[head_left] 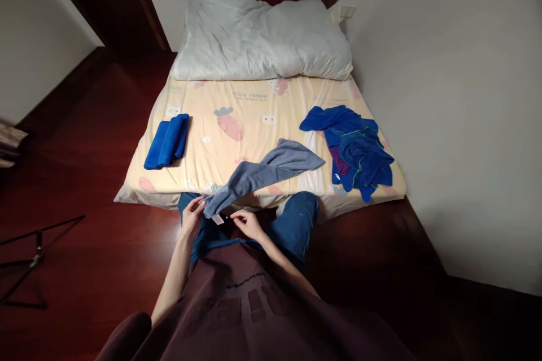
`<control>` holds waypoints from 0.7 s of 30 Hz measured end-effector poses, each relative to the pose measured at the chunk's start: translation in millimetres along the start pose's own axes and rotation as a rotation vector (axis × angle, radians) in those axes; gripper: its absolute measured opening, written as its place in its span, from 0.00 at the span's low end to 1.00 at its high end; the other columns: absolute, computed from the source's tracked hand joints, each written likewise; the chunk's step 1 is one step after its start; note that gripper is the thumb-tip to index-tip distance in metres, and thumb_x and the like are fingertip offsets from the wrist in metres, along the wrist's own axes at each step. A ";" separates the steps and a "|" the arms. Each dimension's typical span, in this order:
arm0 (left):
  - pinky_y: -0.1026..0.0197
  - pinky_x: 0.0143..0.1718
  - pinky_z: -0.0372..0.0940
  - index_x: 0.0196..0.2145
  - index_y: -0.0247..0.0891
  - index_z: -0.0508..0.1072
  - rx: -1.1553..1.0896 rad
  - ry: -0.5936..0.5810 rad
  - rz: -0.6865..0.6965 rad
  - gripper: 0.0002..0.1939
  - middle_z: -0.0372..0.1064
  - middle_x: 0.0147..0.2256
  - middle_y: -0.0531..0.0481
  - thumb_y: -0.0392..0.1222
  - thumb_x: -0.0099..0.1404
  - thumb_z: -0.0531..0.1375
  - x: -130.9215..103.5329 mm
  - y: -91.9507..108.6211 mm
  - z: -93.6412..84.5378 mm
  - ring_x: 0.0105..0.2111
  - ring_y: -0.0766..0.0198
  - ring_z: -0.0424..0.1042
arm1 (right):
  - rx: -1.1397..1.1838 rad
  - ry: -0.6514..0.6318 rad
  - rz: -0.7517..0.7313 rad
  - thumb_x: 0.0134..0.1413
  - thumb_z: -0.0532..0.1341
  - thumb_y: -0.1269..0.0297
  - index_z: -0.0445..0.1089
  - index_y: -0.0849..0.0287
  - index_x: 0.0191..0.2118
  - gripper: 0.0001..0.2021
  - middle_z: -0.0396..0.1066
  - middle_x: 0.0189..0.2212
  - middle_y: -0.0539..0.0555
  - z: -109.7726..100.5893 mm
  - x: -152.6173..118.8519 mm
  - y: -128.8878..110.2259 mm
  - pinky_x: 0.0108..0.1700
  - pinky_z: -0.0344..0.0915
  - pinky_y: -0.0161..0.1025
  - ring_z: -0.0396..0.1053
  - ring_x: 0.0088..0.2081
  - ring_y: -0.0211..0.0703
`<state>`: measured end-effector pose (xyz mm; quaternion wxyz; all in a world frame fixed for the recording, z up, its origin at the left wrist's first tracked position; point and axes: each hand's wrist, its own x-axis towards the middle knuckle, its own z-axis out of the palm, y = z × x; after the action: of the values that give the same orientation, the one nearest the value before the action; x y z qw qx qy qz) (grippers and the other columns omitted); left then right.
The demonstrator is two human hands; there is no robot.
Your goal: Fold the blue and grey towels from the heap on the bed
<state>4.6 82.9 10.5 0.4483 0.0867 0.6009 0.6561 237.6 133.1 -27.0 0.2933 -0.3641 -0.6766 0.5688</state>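
A grey-blue towel (258,176) lies twisted across the front of the bed, one end hanging over the edge towards my lap. My left hand (193,215) pinches that near end at its left corner. A small white label (218,219) sticks out from the towel's lower edge between my hands. Just right of the label is my right hand (249,224), its thumb and fingers drawn together. Whatever may be between those fingertips is too small to make out.
Folded blue cloth (167,142) rests on the bed's left side. A crumpled pile of blue cloths (353,149), with a purple patch, lies at the right. White bedding (266,39) spans the head of the patterned bed sheet (195,107). A black metal frame (37,248) stands on the floor at left.
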 end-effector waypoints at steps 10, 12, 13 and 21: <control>0.65 0.29 0.57 0.38 0.36 0.78 0.063 0.329 0.148 0.28 0.74 0.34 0.51 0.53 0.41 0.75 10.2 -5.1 -49.8 0.28 0.69 0.65 | -0.693 0.452 0.160 0.60 0.56 0.72 0.70 0.65 0.63 0.25 0.70 0.62 0.65 -177.9 100.0 9.3 0.66 0.62 0.48 0.65 0.64 0.53; 0.63 0.31 0.61 0.39 0.36 0.79 0.157 0.337 0.189 0.24 0.74 0.34 0.50 0.52 0.46 0.72 8.2 -10.3 -54.5 0.29 0.67 0.67 | -0.818 0.355 0.221 0.60 0.58 0.73 0.69 0.65 0.63 0.25 0.70 0.62 0.65 -190.1 109.4 11.7 0.67 0.60 0.50 0.63 0.64 0.55; 0.61 0.34 0.64 0.39 0.36 0.79 0.228 0.330 0.205 0.22 0.75 0.35 0.48 0.52 0.48 0.70 6.2 -12.3 -57.1 0.31 0.64 0.69 | -0.867 0.316 0.255 0.60 0.58 0.73 0.70 0.64 0.62 0.24 0.71 0.61 0.66 -192.1 111.1 13.2 0.66 0.60 0.51 0.64 0.63 0.56; 0.43 0.57 0.68 0.44 0.41 0.79 1.009 0.145 0.582 0.14 0.76 0.47 0.41 0.45 0.65 0.58 -35.9 6.7 -53.2 0.51 0.47 0.73 | -0.982 0.119 0.031 0.63 0.59 0.74 0.77 0.59 0.50 0.14 0.77 0.48 0.62 -150.3 69.9 -9.6 0.58 0.63 0.50 0.72 0.52 0.54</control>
<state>-12.4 21.1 17.5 0.1107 0.4057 0.8196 0.3890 318.7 273.6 8.4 0.1165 -0.5012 -0.8413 0.1653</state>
